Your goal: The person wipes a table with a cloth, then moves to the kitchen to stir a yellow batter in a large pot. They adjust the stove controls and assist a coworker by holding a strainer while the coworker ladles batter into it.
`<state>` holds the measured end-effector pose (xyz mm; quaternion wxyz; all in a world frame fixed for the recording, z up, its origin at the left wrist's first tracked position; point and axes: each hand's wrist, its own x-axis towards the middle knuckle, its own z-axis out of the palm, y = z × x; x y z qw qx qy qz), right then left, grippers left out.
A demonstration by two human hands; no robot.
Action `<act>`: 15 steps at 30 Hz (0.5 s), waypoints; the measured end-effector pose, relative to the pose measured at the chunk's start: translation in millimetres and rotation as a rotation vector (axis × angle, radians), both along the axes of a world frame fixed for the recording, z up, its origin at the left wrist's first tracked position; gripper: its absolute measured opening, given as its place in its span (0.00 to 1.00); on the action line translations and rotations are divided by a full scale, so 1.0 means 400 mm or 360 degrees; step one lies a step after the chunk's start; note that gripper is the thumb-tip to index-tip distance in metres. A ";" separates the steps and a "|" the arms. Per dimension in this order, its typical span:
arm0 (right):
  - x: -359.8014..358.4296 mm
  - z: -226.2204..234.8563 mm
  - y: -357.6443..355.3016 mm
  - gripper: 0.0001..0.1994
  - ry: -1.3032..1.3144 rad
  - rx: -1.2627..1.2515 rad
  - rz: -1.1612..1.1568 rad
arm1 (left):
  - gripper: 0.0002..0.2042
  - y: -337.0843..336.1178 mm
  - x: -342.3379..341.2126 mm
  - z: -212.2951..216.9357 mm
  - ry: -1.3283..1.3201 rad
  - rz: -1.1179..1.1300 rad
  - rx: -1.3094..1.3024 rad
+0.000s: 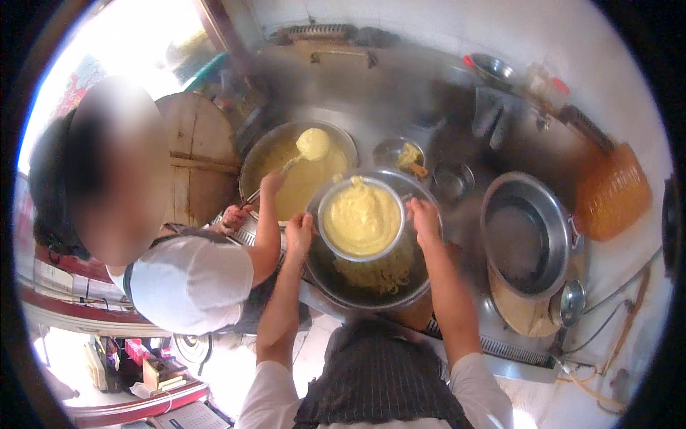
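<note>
Over the big basin (323, 275): round metal pan (362, 258), between the two hands.
Right hand (424, 220): closed round the pan's handle (407, 197).
Left hand (299, 234): curled at the pan's left rim; whether it grips, I can't tell.
Pan's long axis: left to right, handle pointing right.
Pan: heaped yellow batter (361, 222).
Big basin: pale yellow strands (375, 273).
Pot (262, 150) beyond, left: more batter.

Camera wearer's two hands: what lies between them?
In the head view, a round metal container of thick yellow mixture is held between the left hand and right hand.
</note>
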<state>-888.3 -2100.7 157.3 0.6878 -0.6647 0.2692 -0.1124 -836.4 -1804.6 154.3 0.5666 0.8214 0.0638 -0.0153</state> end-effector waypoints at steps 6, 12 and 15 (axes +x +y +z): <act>0.024 -0.090 0.017 0.13 0.0184 -0.0067 -0.0015 | 0.13 0.010 -0.017 -0.054 -0.0258 -0.0081 0.0304; 0.057 -0.117 0.033 0.12 0.0140 -0.0031 -0.0022 | 0.12 0.034 -0.003 -0.112 -0.0265 0.0022 0.0157; 0.076 -0.128 0.043 0.12 0.0069 0.0005 -0.0044 | 0.13 0.041 -0.001 -0.119 -0.0314 0.0078 0.0213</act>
